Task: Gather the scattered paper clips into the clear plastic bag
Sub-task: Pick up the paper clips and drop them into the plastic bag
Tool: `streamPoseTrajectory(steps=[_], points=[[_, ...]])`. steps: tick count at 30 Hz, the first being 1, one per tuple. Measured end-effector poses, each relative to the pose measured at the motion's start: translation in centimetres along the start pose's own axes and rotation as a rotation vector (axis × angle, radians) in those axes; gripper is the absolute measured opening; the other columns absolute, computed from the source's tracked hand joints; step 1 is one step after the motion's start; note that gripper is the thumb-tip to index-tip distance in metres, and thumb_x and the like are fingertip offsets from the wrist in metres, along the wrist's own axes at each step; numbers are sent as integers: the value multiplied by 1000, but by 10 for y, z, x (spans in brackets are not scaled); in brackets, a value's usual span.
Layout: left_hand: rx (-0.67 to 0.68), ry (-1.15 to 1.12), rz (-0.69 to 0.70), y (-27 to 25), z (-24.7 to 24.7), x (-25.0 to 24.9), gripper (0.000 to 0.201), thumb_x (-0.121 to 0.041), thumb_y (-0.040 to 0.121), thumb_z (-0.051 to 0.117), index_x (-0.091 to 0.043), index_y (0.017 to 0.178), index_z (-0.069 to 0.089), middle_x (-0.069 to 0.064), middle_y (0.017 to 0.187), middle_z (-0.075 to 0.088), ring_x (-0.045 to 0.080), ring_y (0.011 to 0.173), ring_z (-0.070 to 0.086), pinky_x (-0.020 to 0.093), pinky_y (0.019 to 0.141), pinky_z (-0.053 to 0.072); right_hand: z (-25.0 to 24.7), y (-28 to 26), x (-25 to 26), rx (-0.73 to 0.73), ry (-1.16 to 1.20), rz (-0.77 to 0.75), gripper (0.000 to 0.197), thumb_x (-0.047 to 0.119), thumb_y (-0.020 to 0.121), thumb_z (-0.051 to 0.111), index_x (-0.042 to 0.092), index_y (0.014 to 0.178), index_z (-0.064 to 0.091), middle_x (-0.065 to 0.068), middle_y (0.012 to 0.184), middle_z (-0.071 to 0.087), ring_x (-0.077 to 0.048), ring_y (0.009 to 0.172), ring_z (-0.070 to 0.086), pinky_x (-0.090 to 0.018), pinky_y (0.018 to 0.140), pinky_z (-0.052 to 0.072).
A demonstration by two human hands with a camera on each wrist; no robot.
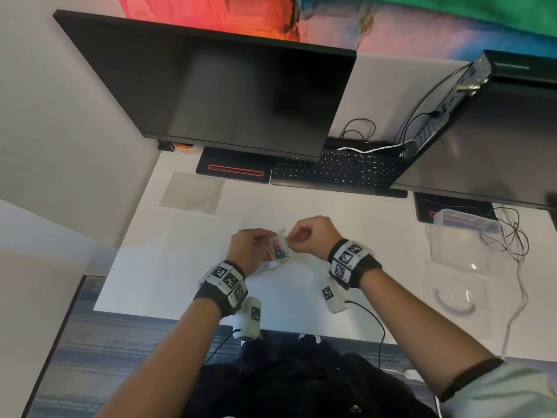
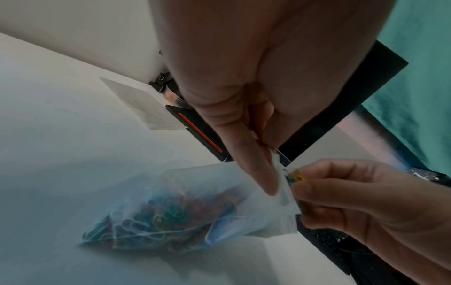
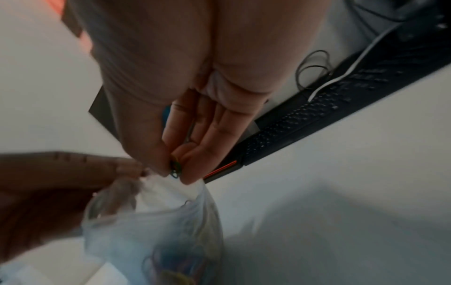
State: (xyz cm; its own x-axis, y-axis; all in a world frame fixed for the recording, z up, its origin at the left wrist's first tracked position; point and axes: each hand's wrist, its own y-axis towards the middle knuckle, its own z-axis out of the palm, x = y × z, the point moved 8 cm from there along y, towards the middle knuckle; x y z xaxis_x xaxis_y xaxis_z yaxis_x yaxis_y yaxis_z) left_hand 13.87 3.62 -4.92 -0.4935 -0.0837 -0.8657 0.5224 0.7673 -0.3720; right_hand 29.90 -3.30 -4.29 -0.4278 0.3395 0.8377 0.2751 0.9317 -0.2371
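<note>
At the bag's point(image 2: 185, 208) mouth, left hand point(image 1: 251, 247) pinching the rim, the right hand point(image 1: 310, 236), at its three o'clock and apparently gripping a few paper clips point(image 2: 296, 177), should release only once past the lip.

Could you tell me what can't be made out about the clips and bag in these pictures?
- Clip count in the clear plastic bag: blurred, left wrist view.
- Clips pinched by the right hand: mostly hidden by fingers.
- Bag mouth: covered by the left hand, head view.

Inside the clear plastic bag point(image 2: 171, 212) the paper clips point(image 2: 165, 216) blur into a coloured tangle, uncountable; the right wrist view cuts the bag's bottom off.
</note>
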Motion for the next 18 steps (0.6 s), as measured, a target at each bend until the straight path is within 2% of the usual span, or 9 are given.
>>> streamPoseTrajectory(steps=[4,7,9,11,13,15,18], points=[[16,-46,-18,-5,6,-3,22,-5,94,59,-18,86,75,6,70,75,23,73,76,43,77,64,18,-1,12,114,-82,-73,14,23,76,80,16,88,79,6,79,74,4,68,67,-10,66,51],[0,-21,-7,-3,6,-2,20,-6,94,59,-14,91,76,11,82,75,27,82,75,43,78,63,-5,-11,1,-17,-53,-82,12,17,81,74,16,93,78,5,87,75,2,73,66,-10,73,51],[-3,-19,-13,-2,6,-1,19,-5,95,59,-12,94,77,12,86,75,29,81,75,43,77,64,-21,-22,-29,-54,-129,13,15,11,78,75,16,92,77,7,89,73,1,74,64,-1,72,45],[5,-20,-17,-3,7,-2,19,-5,95,58,-10,96,77,11,82,74,29,78,76,44,76,64,-19,-38,-71,99,-329,166,18,13,70,81,19,86,76,10,83,69,-3,74,62,1,68,40],[24,-12,-9,-3,10,-4,19,-7,96,58,-11,96,77,9,79,75,27,77,76,43,76,64,-14,-57,-106,209,-451,282,21,9,66,81,27,74,72,11,75,67,-5,69,62,-4,65,43],[42,3,-1,-1,14,-6,20,-7,96,58,-11,98,77,8,77,76,24,76,76,42,75,64,-11,-67,-119,201,-471,277,28,3,68,69,31,66,68,12,71,67,-6,67,63,-11,68,49],[57,21,10,1,20,-12,22,-6,96,56,-11,99,77,7,76,76,23,75,76,39,74,64,-6,-74,-119,181,-457,237,27,4,70,57,25,69,73,13,73,69,-6,70,66,-13,72,53]])
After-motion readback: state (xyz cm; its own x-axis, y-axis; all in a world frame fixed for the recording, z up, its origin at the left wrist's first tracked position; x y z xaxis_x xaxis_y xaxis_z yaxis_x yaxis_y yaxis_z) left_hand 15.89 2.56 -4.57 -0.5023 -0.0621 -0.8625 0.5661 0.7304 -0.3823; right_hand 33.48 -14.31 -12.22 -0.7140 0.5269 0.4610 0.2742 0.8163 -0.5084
